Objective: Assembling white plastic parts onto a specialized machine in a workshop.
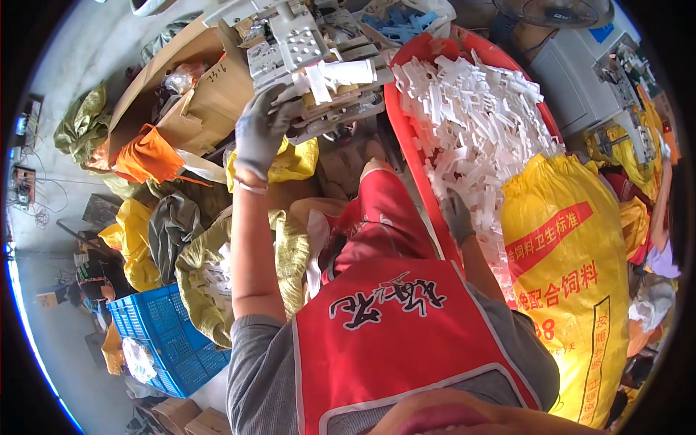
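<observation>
My left hand [262, 132], in a pale grey glove, reaches up to the front left of a metal bench machine [301, 43]. Its fingers are bent around the end of a white plastic piece at the machine's edge; the grip is partly hidden. Beside it, more white plastic pieces [348, 72] lie across the machine's bed. My right hand [458, 216], in a dark grey glove, rests at the inner left side of a red tub [401, 109]. Its fingers lie stretched against a heap of white plastic parts [475, 116], with nothing visibly gripped.
A full yellow woven sack [562, 239] stands against the tub on the right. To the left are a cardboard box [210, 94], an orange cloth [150, 156], an open olive sack [199, 254] of white parts and a blue crate [163, 333]. A fan [554, 11] stands behind.
</observation>
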The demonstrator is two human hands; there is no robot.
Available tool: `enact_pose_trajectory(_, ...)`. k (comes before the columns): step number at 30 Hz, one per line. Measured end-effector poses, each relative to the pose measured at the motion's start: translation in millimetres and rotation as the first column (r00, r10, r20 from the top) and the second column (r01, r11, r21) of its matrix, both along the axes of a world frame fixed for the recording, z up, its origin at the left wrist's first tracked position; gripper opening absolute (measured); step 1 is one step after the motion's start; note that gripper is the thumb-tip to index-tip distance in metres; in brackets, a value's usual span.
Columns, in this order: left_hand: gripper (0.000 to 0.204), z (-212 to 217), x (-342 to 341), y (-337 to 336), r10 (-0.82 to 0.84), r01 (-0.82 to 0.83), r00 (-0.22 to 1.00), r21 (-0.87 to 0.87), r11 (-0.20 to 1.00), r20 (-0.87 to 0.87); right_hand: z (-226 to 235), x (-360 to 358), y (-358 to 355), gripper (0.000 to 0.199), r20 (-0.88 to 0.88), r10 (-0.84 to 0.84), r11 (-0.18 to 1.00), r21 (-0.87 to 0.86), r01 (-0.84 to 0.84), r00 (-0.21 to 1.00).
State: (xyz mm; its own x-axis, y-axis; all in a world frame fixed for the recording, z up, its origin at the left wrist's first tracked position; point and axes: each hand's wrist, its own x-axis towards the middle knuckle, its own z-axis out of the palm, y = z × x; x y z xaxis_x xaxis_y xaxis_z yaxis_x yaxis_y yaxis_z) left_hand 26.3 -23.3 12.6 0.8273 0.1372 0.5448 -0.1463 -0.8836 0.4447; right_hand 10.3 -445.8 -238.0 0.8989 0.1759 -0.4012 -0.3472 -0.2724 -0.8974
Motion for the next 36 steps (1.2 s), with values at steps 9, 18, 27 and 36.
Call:
enact_pose_trajectory(9, 0.038, 19, 32, -11, -0.139, 0.107, 0.980, -0.212, 0.971, -0.142, -12, 14, -12, 0.045, 0.271, 0.077, 0.995, -0.084, -0.056, 0.959)
enact_pose_trajectory(18, 0.037, 9, 14, 3, -0.083, 0.078, 0.997, -0.338, 0.938, -0.002, 165, 97, 53, 0.043, 0.574, -0.022, 0.971, 0.206, -0.118, 0.819)
enact_pose_trajectory(27, 0.038, -55, -190, 72, 0.553, -0.565, 0.822, -0.311, 0.764, -0.136, 247, 161, 172, 0.045, 0.909, 0.393, 0.895, -0.344, -0.285, 0.136)
enact_pose_trajectory(36, 0.040, -107, -352, 112, 0.826, -0.875, 0.484, -0.128, 0.468, -0.288, 248, 192, 188, 0.044, 0.711, 0.698, 0.678, -0.613, -0.405, 0.092)
